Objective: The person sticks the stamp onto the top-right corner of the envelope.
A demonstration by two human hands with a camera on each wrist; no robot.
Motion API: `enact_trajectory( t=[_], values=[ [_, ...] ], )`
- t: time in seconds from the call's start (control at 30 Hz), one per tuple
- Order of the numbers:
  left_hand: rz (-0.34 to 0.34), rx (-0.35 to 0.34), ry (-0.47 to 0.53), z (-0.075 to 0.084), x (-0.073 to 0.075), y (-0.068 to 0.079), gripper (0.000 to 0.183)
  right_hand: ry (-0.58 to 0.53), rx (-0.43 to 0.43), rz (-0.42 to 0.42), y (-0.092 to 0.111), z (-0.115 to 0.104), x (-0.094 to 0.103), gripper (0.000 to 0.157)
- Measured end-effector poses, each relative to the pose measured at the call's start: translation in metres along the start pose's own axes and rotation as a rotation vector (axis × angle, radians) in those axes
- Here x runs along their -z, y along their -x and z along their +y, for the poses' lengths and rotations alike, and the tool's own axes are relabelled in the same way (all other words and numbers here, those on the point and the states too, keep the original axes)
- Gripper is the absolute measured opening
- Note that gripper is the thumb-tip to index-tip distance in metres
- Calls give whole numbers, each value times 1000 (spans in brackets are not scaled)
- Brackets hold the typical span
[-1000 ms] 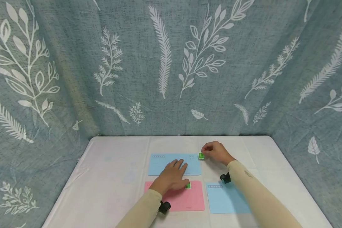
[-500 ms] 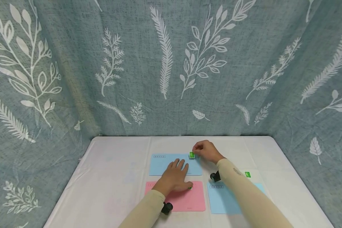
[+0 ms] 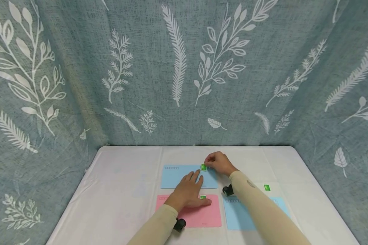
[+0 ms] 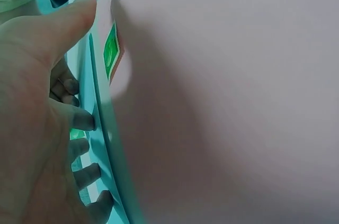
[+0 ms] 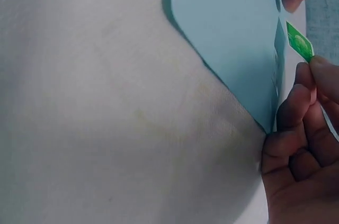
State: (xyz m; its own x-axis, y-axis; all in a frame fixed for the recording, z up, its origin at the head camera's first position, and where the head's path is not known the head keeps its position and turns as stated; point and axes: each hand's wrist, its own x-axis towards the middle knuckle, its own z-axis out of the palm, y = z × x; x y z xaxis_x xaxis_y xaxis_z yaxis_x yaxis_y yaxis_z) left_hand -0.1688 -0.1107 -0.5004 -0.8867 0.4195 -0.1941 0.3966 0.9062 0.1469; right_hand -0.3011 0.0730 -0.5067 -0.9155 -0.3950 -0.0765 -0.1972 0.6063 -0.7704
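Observation:
Between thumb and index finger my right hand [image 3: 221, 164] pinches a green stamp [image 3: 203, 167] by its edge. The stamp is over the upper right part of the far blue envelope [image 3: 171, 178]; in the right wrist view it looks tilted, and whether it touches the paper I cannot tell. My left hand [image 3: 187, 193] lies spread, fingertips on the lower part of that envelope, thumb over the pink envelope [image 3: 202, 219] in front. Just beyond the thumb, another green stamp [image 3: 203, 197] sits on the pink envelope, partly covered in the head view.
A second blue envelope [image 3: 239, 217] lies at the near right, partly under the right forearm. Above it a loose green stamp [image 3: 266, 187] lies on the white tablecloth [image 3: 122, 190]. A patterned grey-green curtain [image 3: 141, 68] stands behind and at the sides.
My right hand has carried the pinched stamp leftward, from beside the far blue envelope to over its upper right part. The left thumb has shifted slightly to the right; its fingers stay put.

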Motion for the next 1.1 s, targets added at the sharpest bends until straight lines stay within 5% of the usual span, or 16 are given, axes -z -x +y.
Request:
enact_trajectory(
  t=[1.1],
  values=[
    [-9, 26, -17, 3, 4, -2, 109, 76, 67, 32, 0, 5, -13, 16]
  ],
)
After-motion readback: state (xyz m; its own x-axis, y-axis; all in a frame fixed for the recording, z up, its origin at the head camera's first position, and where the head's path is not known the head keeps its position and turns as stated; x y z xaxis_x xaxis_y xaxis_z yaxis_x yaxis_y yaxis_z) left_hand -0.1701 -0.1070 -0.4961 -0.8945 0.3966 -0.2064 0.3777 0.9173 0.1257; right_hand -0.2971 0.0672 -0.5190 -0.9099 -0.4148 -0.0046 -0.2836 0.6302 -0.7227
